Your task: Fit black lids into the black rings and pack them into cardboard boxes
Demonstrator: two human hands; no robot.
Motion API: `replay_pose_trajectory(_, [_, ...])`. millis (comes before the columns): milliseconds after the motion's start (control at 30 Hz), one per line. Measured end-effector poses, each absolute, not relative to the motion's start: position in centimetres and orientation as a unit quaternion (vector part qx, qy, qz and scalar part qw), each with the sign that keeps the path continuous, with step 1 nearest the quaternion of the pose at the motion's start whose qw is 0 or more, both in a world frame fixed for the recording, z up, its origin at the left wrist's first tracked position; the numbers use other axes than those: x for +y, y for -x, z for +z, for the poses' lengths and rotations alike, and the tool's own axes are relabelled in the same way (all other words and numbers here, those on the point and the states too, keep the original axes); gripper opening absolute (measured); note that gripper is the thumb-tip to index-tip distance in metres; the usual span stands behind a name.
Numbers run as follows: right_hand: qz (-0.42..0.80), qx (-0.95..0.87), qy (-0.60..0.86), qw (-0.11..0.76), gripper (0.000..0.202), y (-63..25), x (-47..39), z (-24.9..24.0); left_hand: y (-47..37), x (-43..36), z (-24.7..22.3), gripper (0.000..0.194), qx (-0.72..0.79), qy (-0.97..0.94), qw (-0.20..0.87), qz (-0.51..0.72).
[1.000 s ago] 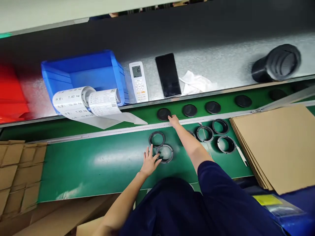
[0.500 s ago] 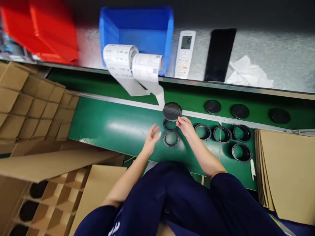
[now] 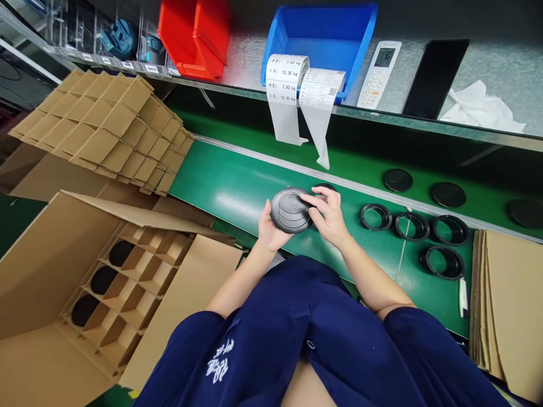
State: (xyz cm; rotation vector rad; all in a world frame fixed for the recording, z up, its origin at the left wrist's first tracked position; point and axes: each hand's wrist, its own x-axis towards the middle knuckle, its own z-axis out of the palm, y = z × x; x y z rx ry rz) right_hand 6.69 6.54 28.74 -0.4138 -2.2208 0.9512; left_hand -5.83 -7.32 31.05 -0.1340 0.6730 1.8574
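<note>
A round black disc with a faint pattern on its face is held over the green worktop. My left hand is closed round its lower left edge. The fingers of my right hand rest on the disc's upper right edge. Behind my right hand a black part is mostly hidden. To the right, several black rings stand on the worktop. Several flat black discs lie further back, near the wall.
At the left, an open carton has cardboard dividers with black discs in some cells. Folded dividers sit behind it. Flat cardboard and a white pen are at right. A shelf above holds a blue bin and label rolls.
The view has swung left. The disc has come lower, nearer my body, and my left hand, earlier empty and apart, has taken hold of it. My right fingers have moved onto its face.
</note>
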Motion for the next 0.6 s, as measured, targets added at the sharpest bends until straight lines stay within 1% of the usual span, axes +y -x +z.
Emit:
replay_pose_trajectory(100, [0.292,-0.898,0.117,0.307,0.048,-6.0,6.0,28.7,5.2,-8.8,31.4,0.056,0.274,0.068,0.547,0.788])
replay_pose_trajectory(200, [0.291,-0.905,0.096,0.296,0.060,-5.5,5.2,28.2,4.9,-10.0,31.4,0.051,0.279,0.069,0.544,0.788])
replay_pose_trajectory(300, [0.326,-0.898,0.089,0.283,0.071,-5.2,4.4,28.1,4.7,-11.1,31.3,0.046,0.283,0.066,0.539,0.791])
replay_pose_trajectory(400, [0.388,-0.877,0.089,0.270,0.076,-5.2,3.7,28.4,4.4,-11.8,31.3,0.046,0.284,0.066,0.537,0.792])
replay_pose_trajectory(500, [0.460,-0.845,0.103,0.253,0.077,-5.3,3.1,28.8,4.3,-12.3,31.4,0.049,0.271,0.055,0.540,0.795])
replay_pose_trajectory(600, [0.514,-0.811,0.133,0.246,0.078,-5.5,2.6,29.1,4.3,-12.5,31.5,0.056,0.255,0.041,0.563,0.785])
